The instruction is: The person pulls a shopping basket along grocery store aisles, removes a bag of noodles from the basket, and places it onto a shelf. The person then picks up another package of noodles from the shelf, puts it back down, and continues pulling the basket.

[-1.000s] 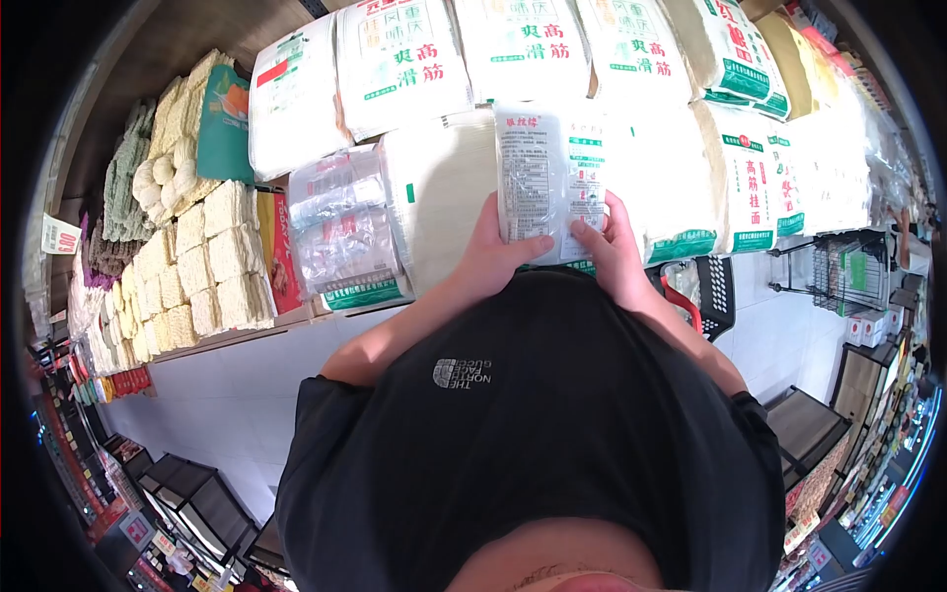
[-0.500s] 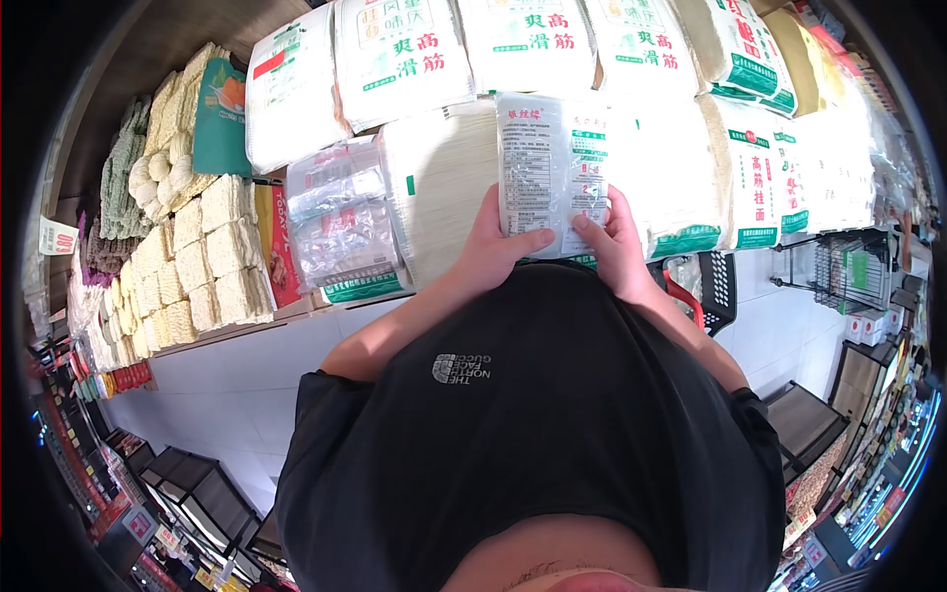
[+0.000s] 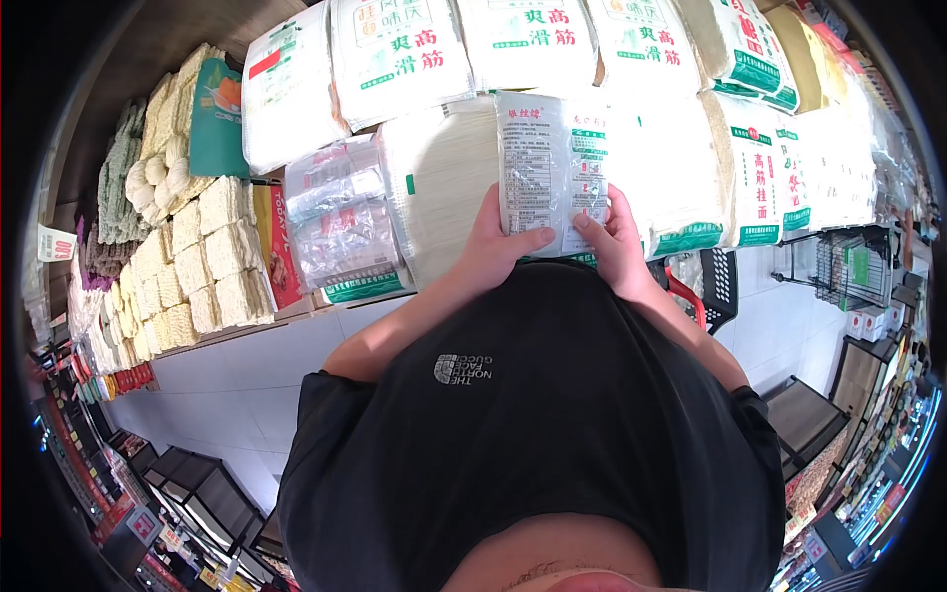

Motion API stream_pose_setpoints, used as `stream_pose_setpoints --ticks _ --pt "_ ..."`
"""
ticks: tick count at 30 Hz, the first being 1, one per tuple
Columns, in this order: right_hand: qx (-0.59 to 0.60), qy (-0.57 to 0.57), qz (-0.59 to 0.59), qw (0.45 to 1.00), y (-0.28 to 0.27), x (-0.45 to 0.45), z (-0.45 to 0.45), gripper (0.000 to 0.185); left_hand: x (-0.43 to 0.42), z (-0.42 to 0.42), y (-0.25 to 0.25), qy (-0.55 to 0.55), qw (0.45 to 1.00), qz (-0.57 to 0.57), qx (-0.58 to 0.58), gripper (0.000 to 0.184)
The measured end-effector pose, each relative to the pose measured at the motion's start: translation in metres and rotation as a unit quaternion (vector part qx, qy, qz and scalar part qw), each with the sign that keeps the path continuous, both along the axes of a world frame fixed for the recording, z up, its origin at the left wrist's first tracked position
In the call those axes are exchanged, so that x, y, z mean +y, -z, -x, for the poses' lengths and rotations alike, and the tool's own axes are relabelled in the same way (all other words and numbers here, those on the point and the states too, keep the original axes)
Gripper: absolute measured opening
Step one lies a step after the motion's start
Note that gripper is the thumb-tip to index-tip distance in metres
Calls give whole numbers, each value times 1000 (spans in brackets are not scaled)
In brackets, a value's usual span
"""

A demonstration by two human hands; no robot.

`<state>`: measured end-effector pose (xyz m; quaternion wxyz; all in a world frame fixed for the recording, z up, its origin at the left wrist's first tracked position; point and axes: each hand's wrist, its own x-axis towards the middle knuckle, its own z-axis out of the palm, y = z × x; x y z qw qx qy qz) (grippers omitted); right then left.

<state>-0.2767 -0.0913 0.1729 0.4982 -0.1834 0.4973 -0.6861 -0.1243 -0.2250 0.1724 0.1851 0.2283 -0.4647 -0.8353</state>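
A clear plastic noodle packet (image 3: 538, 168), printed with dark text on the left and red and green characters on the right, is held upright in front of my chest. My left hand (image 3: 505, 245) is closed around its lower left edge, with the thumb across the front. Opposite it, my right hand (image 3: 614, 242) grips the lower right edge, its thumb pressed on the printed side. The fingers behind the packet are hidden. Directly behind lie large white bundles of dried noodles (image 3: 444, 187), and similar clear-wrapped packets (image 3: 340, 232) are stacked to the left.
More white noodle packages (image 3: 400, 59) line the back of the display. Dried noodle blocks (image 3: 212, 257) are piled at the left beside a price tag (image 3: 56, 244). A black basket (image 3: 723, 286) with a red handle and a wire shopping cart (image 3: 848, 271) stand at the right.
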Motion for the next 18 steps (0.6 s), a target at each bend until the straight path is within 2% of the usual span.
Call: stream_pose_setpoints --ticks 18 --pt "1 7 5 1000 3 1 -3 56 0 -2 1 0 1000 -6 2 69"
